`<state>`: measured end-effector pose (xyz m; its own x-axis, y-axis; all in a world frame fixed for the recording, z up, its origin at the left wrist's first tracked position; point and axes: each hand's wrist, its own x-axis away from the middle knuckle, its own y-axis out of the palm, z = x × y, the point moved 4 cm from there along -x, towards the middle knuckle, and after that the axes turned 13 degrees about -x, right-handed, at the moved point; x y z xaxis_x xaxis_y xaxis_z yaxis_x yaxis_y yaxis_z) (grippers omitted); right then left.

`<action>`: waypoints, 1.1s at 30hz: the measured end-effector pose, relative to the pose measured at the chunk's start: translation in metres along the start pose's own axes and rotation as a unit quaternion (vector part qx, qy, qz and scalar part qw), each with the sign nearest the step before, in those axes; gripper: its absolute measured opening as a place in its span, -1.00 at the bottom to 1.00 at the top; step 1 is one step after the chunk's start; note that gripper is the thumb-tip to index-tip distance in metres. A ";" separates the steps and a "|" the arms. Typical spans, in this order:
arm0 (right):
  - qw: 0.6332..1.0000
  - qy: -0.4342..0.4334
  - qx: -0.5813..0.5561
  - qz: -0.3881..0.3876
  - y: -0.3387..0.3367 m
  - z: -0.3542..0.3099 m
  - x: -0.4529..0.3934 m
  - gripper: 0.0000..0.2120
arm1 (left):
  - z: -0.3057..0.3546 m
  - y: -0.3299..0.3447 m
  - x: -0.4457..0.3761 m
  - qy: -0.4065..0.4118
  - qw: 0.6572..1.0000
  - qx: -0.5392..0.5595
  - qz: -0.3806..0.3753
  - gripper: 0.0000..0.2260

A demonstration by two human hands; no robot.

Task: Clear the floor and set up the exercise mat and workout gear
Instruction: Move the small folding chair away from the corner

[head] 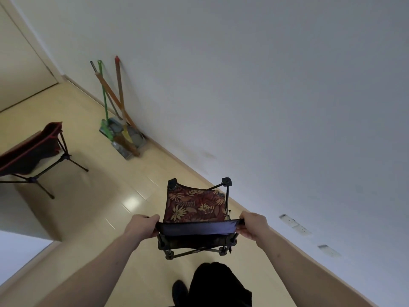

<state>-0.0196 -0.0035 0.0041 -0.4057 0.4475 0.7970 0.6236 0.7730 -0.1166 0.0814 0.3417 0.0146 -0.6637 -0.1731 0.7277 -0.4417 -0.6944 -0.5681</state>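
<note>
While both my arms reach forward, I'm holding a small folding camp chair (pixel 194 207) with a leaf-print fabric seat off the floor, close to the white wall (pixel 276 96) on my right. My left hand (pixel 141 227) curls round the left end of the chair's dark blue top edge, fingers wrapped over it; my right hand (pixel 254 227) grips the right end the same way. Chair hangs between the two hands, seat facing away from me, black frame legs and joints showing below the blue edge and two black corner caps at the far end. Light wood floor (pixel 99 173) underneath, glare patch just left of the chair. Second camp chair (pixel 33 151), dark with red trim, stands on the floor well to my left. Brooms and dustpans (pixel 119 129) with green and orange handles lean against the wall farther ahead. My dark-trousered leg and foot show at bottom centre.
</note>
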 end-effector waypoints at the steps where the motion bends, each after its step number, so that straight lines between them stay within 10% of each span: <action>1: 1.000 -0.002 -0.001 -0.003 0.014 -0.005 -0.001 -0.90 | 0.002 -0.012 -0.008 0.000 1.000 0.004 0.003 -0.75; 33: 0.999 0.036 -0.029 0.003 0.409 -0.171 -0.143 -0.92 | 0.145 -0.302 -0.357 -0.025 0.997 -0.067 -0.012 -0.74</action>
<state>0.4081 0.1719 -0.0557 -0.3547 0.4172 0.8367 0.6643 0.7422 -0.0884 0.5396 0.5119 -0.0177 -0.6227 -0.1941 0.7580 -0.5362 -0.5997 -0.5940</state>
